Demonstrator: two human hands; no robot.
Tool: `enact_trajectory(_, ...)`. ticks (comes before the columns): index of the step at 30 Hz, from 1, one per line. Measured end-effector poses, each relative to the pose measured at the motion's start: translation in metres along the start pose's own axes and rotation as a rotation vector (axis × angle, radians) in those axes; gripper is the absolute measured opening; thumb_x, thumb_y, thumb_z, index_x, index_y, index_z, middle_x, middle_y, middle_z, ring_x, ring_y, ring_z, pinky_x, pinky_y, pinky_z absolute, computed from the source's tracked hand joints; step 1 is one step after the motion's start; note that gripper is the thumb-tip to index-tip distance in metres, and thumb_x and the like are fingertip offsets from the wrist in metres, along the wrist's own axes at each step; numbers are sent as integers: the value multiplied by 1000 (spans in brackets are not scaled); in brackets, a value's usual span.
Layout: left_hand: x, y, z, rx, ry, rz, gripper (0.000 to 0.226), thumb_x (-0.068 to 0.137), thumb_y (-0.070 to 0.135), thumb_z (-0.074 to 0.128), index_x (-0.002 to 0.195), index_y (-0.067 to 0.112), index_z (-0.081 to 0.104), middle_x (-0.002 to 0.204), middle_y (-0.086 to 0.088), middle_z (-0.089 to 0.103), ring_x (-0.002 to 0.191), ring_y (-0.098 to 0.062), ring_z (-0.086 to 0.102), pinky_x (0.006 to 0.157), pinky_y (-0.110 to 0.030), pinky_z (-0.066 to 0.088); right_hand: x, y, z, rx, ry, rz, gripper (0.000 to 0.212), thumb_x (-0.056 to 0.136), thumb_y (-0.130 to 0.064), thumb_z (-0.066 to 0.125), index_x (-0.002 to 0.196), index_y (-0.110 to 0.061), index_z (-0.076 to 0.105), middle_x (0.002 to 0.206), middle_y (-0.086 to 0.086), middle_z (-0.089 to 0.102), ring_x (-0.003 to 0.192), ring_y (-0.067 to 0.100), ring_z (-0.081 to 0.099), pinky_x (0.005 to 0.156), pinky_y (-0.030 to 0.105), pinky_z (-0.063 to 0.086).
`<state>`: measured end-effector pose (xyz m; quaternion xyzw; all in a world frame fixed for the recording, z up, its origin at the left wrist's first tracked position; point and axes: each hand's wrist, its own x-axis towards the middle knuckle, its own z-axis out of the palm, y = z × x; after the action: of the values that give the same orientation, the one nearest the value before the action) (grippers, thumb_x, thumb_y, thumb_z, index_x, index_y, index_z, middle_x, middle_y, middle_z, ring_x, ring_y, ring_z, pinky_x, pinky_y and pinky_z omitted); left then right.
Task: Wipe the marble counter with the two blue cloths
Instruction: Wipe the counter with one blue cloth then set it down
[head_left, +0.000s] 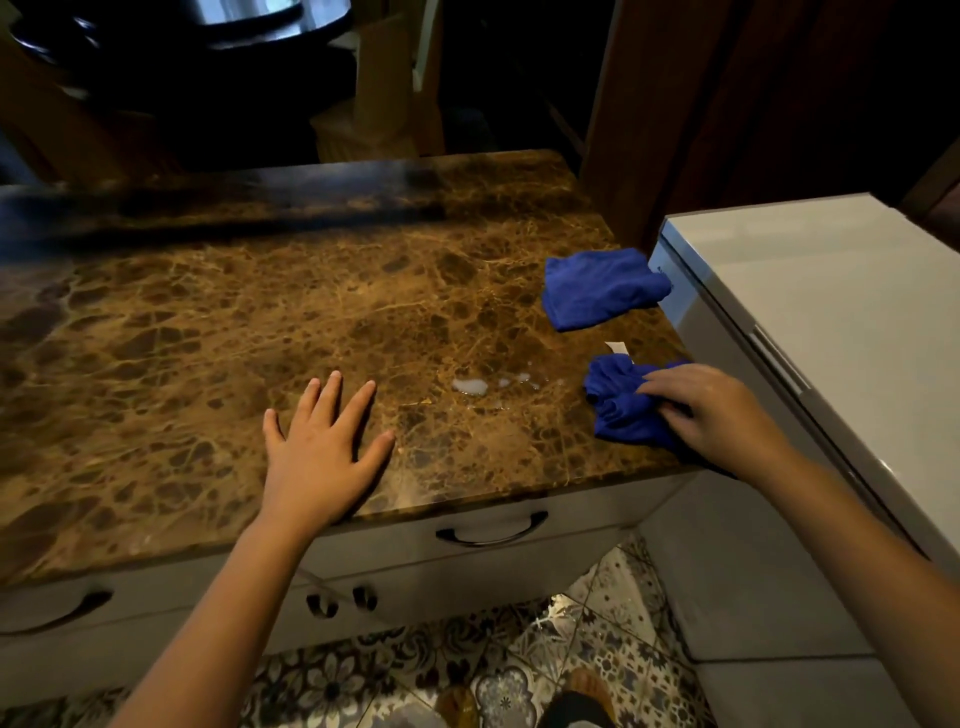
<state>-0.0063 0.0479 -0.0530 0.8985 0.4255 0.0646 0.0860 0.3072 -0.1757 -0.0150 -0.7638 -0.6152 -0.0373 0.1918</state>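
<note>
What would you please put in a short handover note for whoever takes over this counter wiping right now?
Left hand: empty, flat on the marble counter.
Right hand: resting on the crumpled near blue cloth by the counter's right edge; grip unclear.
Far blue cloth: lying untouched beside the white appliance.
Done: no wiping evident.
Left: the white spill between the hands, then the rest of the counter.

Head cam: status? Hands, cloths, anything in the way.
Right hand on the near blue cloth, fingers curled over it. Left hand flat on the marble counter, empty. Far blue cloth untouched. White spill between the hands; nothing blocking.
</note>
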Motion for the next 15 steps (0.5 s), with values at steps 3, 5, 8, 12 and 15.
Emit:
enact_trajectory(3, -1, 1, -2, -1, -9, 4, 73, 75, 71, 9, 142, 42, 15, 157, -1, 9, 143, -20, 2, 110, -59, 3, 5, -7, -11, 190, 135, 214, 30, 75, 12, 66, 101, -4, 68, 102, 16, 68, 96, 32, 63, 83, 23, 45)
enact_trajectory(5, -1, 1, -2, -4, -7, 2, 74, 75, 71, 8, 142, 41, 15, 157, -1, 9, 143, -20, 2, 110, -59, 2, 20, -19, -29, 327, 209, 274, 31, 81, 7, 63, 109, -6, 65, 106, 7, 63, 98, 24, 59, 79, 14, 45)
enact_trajectory(8, -1, 1, -1, -6, 9, 8, 71, 77, 70, 11, 142, 41, 16, 157, -2, 11, 143, -20, 3, 110, -59, 3, 60, -45, -48, 388, 235, 198, 29, 85, 4, 59, 112, -7, 63, 107, -2, 58, 100, 13, 53, 83, 21, 42)
enact_trajectory(12, -1, 0, 1, -8, 12, 3, 68, 80, 69, 15, 142, 42, 15, 157, -1, 10, 143, -19, 2, 110, -58, 2, 124, -67, -19, 301, 107, 49, 26, 84, -1, 58, 108, -10, 64, 107, 4, 66, 100, 15, 55, 89, 20, 37)
enact_trajectory(15, -1, 0, 0, -16, 12, -7, 68, 79, 69, 15, 142, 42, 15, 157, 0, 9, 143, -18, 1, 110, -58, 1, 164, -70, 34, 175, -71, -59, 26, 83, -5, 57, 108, -10, 63, 110, 13, 67, 105, 30, 56, 90, 38, 40)
